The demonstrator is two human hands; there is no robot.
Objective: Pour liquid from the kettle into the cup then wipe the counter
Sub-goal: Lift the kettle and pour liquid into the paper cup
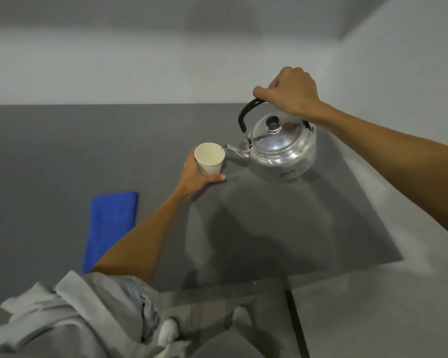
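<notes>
1. Looking down from near to far, we first meet the blue cloth [111,228], lying flat on the counter [49,156] at near left, its long axis running near to far, untouched and apart from both hands.
2. Farther in, our left hand [195,177] is wrapped around the lower wall of the white cup [209,158], fingers curled behind it and thumb across the near side; the cup stands upright at the counter's middle.
3. Just right of the cup, the kettle [282,148] hangs tilted above the counter, its spout pointing left with the tip at the cup's right rim.
4. Farthest, our right hand [291,93] is closed in a fist around the black handle [246,112].
5. We judge the pour under way; whether liquid is running we cannot tell.
6. The cloth lies nearer our left hand, so the wipe likely falls to it.
</notes>
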